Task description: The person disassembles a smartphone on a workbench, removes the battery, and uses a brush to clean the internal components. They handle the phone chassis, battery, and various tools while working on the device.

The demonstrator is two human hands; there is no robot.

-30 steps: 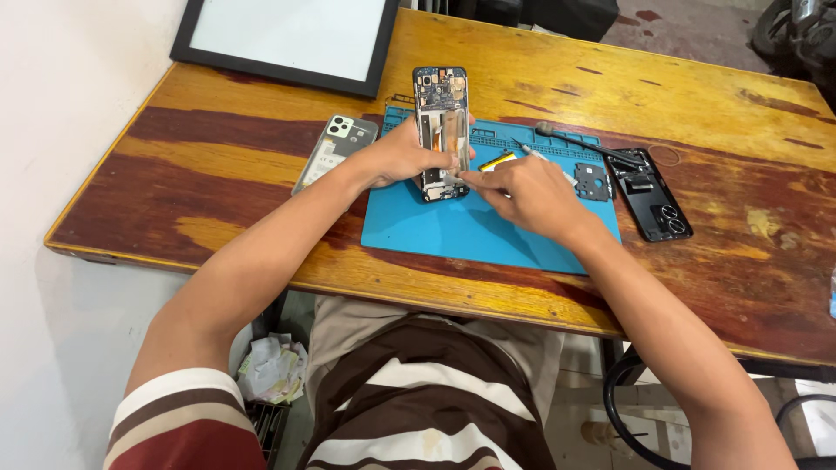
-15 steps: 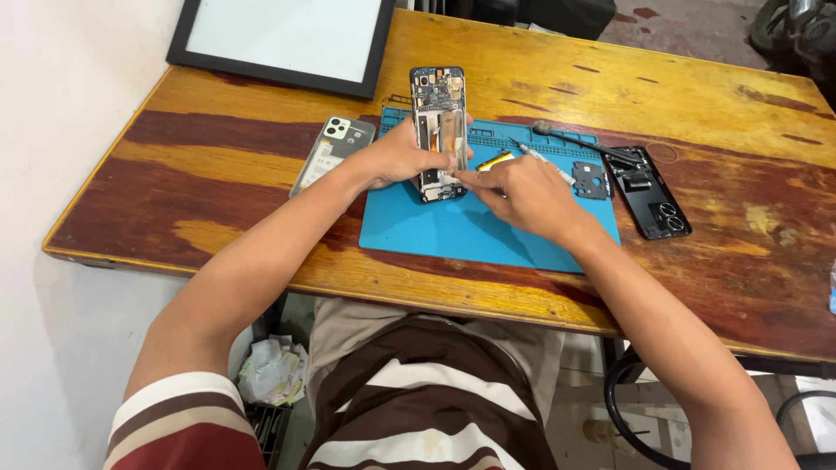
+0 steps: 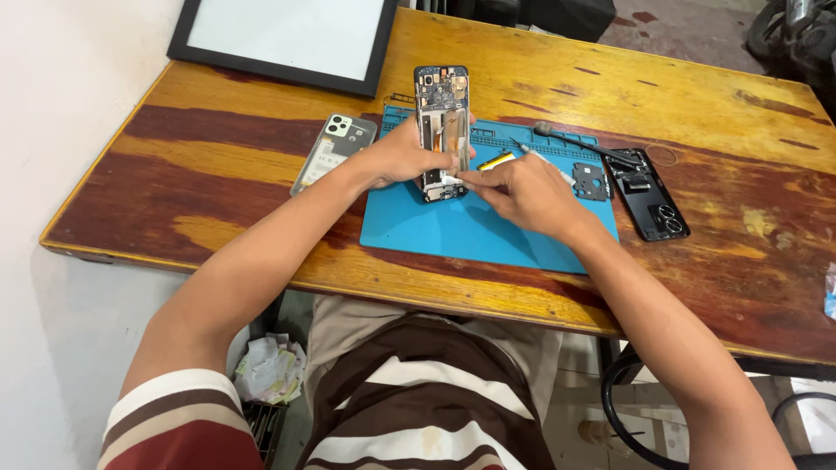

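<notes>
Left hand [image 3: 402, 157] closed in a grip around the lower half of an opened phone [image 3: 442, 130], fingers wrapped over its left edge, thumb across the front. Right hand [image 3: 522, 193] pinched narrow, fingertips [image 3: 468, 181] pressed to the phone's lower right corner; too small to tell whether a thin tool sits between them. Phone back-open, circuit boards and metal frame exposed, lying lengthwise on the upper left part of a blue rubber mat [image 3: 453, 231]. Just beyond the right hand, on the mat: one yellow-and-black pry tool [image 3: 496, 160], one slim grey screwdriver [image 3: 533, 153], one small dark square part [image 3: 590, 182]. Along the mat's far right edge, one longer black-handled tool [image 3: 582, 139]. Off the mat to the right, one black back cover [image 3: 649, 193] with two round camera openings, lying flat. Off the mat to the left, one grey phone [image 3: 334, 151] face down, near the left wrist. Two phones, one loose cover, three tools in all. Underneath, a worn wooden worktop [image 3: 218, 174], varnish yellow at the far side, dark red-brown streaks nearer. At the far left corner, one black-framed white panel [image 3: 287, 33] lying flat. White wall to the left; crumpled paper in a bin [image 3: 272, 367] below the worktop edge; black cable loop [image 3: 614, 409] on the floor at lower right.
</notes>
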